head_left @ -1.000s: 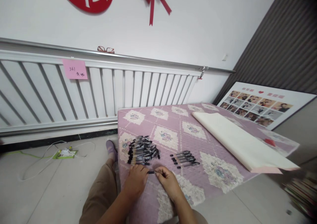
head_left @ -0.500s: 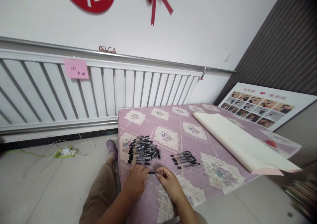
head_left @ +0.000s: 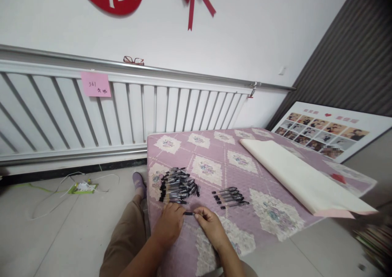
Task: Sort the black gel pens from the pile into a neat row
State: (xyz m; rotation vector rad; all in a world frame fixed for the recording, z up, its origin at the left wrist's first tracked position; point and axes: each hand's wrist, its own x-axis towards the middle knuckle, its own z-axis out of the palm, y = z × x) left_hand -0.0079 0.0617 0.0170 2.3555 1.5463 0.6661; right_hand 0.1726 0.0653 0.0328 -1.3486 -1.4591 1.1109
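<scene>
A dark pen (head_left: 188, 213) lies level between my two hands, its middle showing and its ends covered by fingers. My left hand (head_left: 172, 222) is closed around the left end. With thumb and forefinger, my right hand (head_left: 210, 224) pinches the right end. Just beyond my left hand is a heaped pile of black-capped clear pens (head_left: 177, 186). Past my right hand, several similar pens (head_left: 229, 197) lie side by side in a loose row. All of these rest on the purple patterned cover (head_left: 211, 148).
A large folded cream sheet (head_left: 284, 171) lies on the right of the cover. Behind stands a white radiator (head_left: 171, 109), with glasses (head_left: 133, 60) on the pipe above. A framed photo board (head_left: 330, 126) leans at the right. On the floor at left sits a power strip (head_left: 82, 187) with cables.
Both hands keep the same hold on the pen and have hardly moved. The whole view has shifted very slightly.
</scene>
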